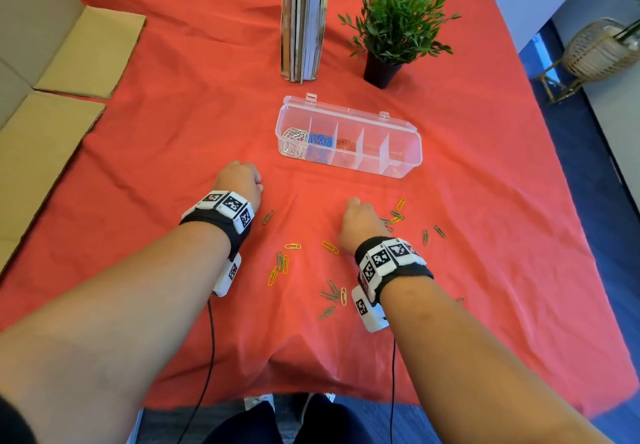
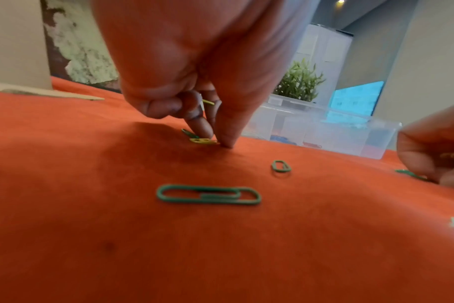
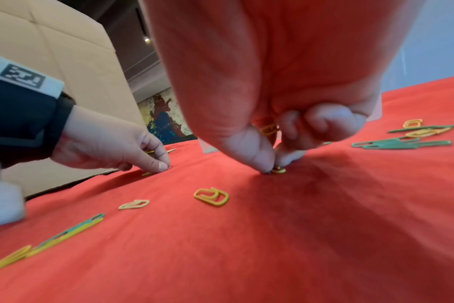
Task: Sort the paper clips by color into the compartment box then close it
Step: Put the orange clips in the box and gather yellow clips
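Note:
A clear compartment box [image 1: 405, 153] lies open on the red cloth, with silver paper clips [image 1: 294, 140], blue clips [image 1: 320, 139] and red clips [image 1: 346, 144] in its three left cells. Loose green clips [image 2: 208, 194] and yellow clips [image 3: 211, 196] are scattered in front of it. My left hand [image 2: 218, 141] pinches a yellow clip [image 2: 204, 141] against the cloth, next to a green one, and keeps another yellow clip [image 2: 208, 101] tucked in its curled fingers. My right hand [image 3: 272, 168] pinches a yellow clip [image 3: 279, 170] on the cloth and holds one more [image 3: 268, 129] in its palm.
Upright books [image 1: 303, 18] and a potted plant [image 1: 394, 28] stand behind the box. Cardboard flaps [image 1: 69, 56] lie at the left. A wicker basket [image 1: 602, 49] sits on the floor beyond the table's right edge.

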Demonstrator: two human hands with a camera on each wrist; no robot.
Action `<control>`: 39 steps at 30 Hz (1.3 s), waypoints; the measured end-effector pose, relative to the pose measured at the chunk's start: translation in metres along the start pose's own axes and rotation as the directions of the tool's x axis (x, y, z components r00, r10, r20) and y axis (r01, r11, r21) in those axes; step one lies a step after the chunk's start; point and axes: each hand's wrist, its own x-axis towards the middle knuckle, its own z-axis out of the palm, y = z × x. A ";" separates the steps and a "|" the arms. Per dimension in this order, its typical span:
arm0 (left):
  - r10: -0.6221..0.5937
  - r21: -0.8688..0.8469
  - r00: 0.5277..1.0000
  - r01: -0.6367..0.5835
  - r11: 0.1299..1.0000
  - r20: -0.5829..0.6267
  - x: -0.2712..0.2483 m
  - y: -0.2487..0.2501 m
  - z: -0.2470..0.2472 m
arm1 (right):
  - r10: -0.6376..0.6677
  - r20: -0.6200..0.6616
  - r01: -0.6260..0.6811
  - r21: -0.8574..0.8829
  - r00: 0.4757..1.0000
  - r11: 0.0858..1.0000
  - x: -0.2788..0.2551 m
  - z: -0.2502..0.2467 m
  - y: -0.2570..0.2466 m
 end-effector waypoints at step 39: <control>-0.138 -0.632 0.848 0.481 0.608 0.512 -0.085 -0.033 -0.048 | 0.067 0.097 -0.113 0.627 0.993 0.771 -0.010 0.001 0.014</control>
